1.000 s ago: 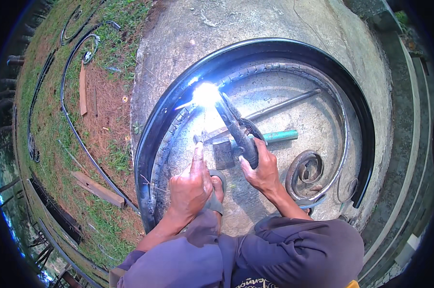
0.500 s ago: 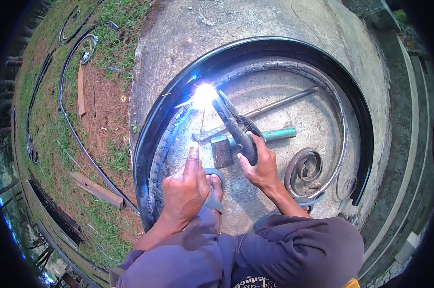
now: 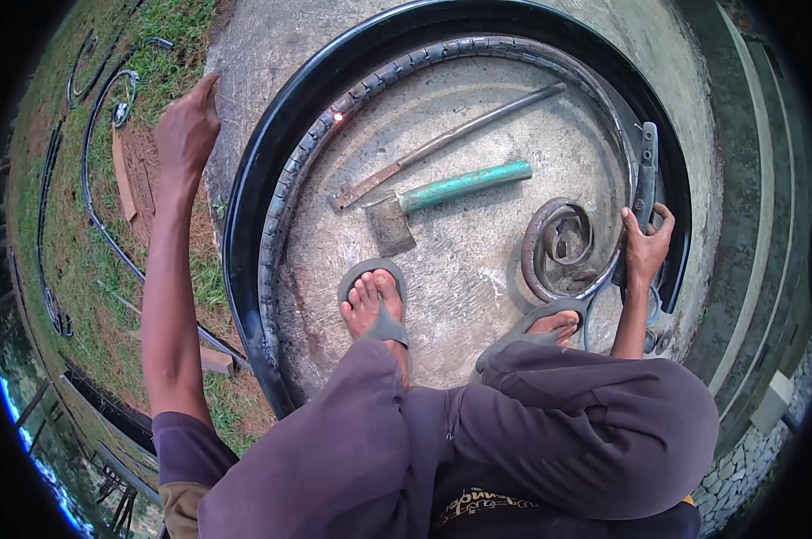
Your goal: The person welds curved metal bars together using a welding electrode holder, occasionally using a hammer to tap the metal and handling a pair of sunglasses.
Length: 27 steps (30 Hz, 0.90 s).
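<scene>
My right hand (image 3: 644, 247) grips a black welding electrode holder (image 3: 647, 166) at the right side of the curved metal. At the upper left my left hand (image 3: 188, 126) is raised outside the ring, fingers closed; whatever they may hold cannot be made out. A black curved channel (image 3: 260, 135) arcs around a grey, notched curved bar (image 3: 284, 193). On the notched bar a small weld spot (image 3: 337, 117) glows orange. Inside the arc lie a hammer with a green handle (image 3: 469, 186), a long metal bar (image 3: 478, 121) and a rusty spiral (image 3: 533, 242).
My sandalled feet (image 3: 374, 305) rest on the concrete (image 3: 460, 296) within the arc. Grass (image 3: 177, 67) with bent black strips and wooden pieces (image 3: 123, 175) borders the left. A concrete step (image 3: 756, 180) runs along the right.
The bright arc has gone out, leaving a glowing spot. My right hand has carried the electrode holder right, away from the weld. My left hand has swung up and left. The view has shifted.
</scene>
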Available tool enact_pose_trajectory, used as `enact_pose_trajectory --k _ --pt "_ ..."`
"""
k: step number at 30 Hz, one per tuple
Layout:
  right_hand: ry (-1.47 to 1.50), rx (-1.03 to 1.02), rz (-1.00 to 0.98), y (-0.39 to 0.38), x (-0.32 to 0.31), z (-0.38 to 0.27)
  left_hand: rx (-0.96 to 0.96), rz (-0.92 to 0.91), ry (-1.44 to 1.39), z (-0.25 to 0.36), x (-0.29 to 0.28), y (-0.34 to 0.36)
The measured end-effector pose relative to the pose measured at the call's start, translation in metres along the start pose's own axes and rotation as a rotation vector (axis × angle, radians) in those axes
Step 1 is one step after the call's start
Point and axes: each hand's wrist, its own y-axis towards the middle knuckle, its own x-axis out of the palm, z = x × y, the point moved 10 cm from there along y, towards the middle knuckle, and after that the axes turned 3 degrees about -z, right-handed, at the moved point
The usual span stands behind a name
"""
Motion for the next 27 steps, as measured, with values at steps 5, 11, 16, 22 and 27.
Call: enact_pose_trajectory --k 5,11,16,22,27 --pt "0.121 0.286 0.049 0.019 -0.054 0.161 -0.057 -0.166 -0.302 -0.001 0.075 0.017" --pt "0.56 0.577 -0.221 0.017 -0.036 0.246 -0.142 -0.05 -0.474 0.011 0.023 0.023" --pt "0.754 0.724 -0.33 0.014 -0.021 0.298 -0.05 0.07 -0.479 0.07 -0.059 -0.008" --pt "-0.331 0.257 -0.226 0.057 -0.102 0.314 0.184 -0.167 -0.759 0.209 -0.036 -0.086" --pt "-0.597 0.291 -0.15 0.029 -0.076 0.248 0.258 -0.612 -0.796 0.318 0.029 -0.161"
